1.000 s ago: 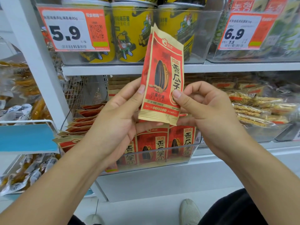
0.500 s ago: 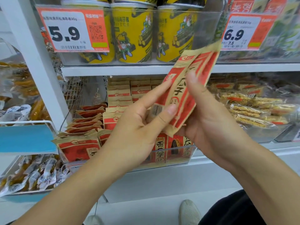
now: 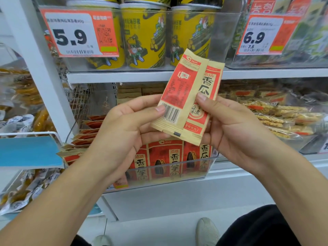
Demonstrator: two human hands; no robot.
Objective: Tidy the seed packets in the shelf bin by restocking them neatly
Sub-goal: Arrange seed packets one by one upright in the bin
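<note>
Two red and tan seed packets are held upright in front of the shelf, one overlapping the other. The front one shows its back with a barcode; the one behind shows its printed face. My left hand pinches the front packet at the barcode with thumb on top. My right hand grips the packets from the right, thumb on the rear packet's face. Below them stands the clear shelf bin with several more seed packets upright at its front and others lying slanted at its left.
Yellow snack cans fill a clear bin on the shelf above, with price tags 5.9 and 6.9. Wrapped snack bars lie to the right, bagged snacks lower left. A white upright post stands left.
From one packet held face-on, I now hold two overlapping packets. They swung from a rightward tilt back upright, and the front one now shows its barcode side.
</note>
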